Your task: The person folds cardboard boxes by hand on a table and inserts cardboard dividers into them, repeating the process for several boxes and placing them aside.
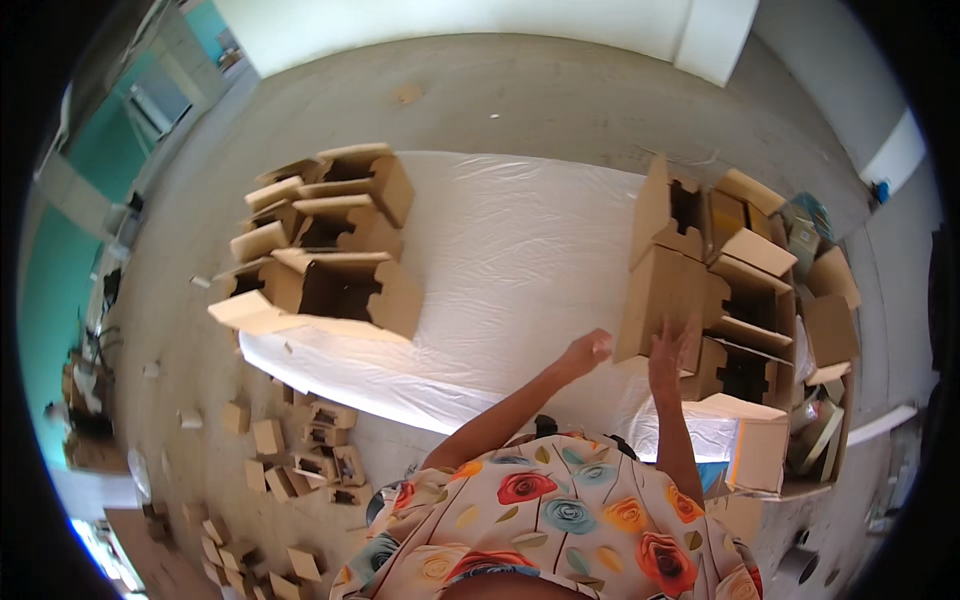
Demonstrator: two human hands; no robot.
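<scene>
Right grip (668, 350) on plain box (664, 290)

Sheet-covered table (490, 210): a wrinkled white sheet (500, 290) covered the top and hung down the near side.
Left end: open brown cartons (398, 300) stood close together in rows, flaps sticking out.
Right end: more open cartons (755, 252) stood side by side.
Grey floor (540, 85): small cardboard boxes (268, 437) lay scattered at the lower left, some bunched together.
</scene>
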